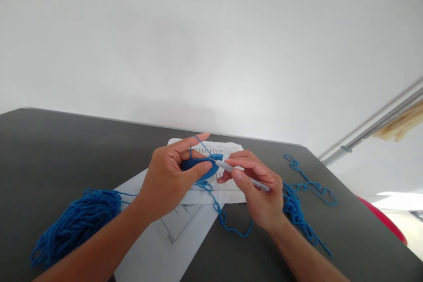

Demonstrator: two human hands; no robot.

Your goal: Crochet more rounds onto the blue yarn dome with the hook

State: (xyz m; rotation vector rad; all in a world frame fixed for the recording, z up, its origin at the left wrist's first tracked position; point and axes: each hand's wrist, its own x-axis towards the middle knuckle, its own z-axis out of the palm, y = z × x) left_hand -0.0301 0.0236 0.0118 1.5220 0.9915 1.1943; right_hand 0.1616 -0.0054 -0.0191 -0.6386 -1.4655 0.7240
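On the desk (82, 150), I'm seeing printed sheets (231, 196) and a blue yarn skein (79, 224); a snagging strand (202, 145) could be pulling loops loose. Above the sheets, my left grip (175, 176) is pinching the crocheted piece (197, 163), my right grip (261, 194) is holding the crochet hook (228, 166). My left thumb (198, 171) is hiding some stitches; the hook's tip (213, 159) is looking indistinct.

Dark grey table (66, 150), flush along white wall (211, 44). Upper paper sheet (228, 197), white, printed in rows, overlapping lower paper sheet (148, 251), white, bearing ruled lines. Slanting metal pole (383, 122), far right. Tan object (403, 122), beneath pole, unidentified. Curved red edge (385, 220), beyond table's right side.
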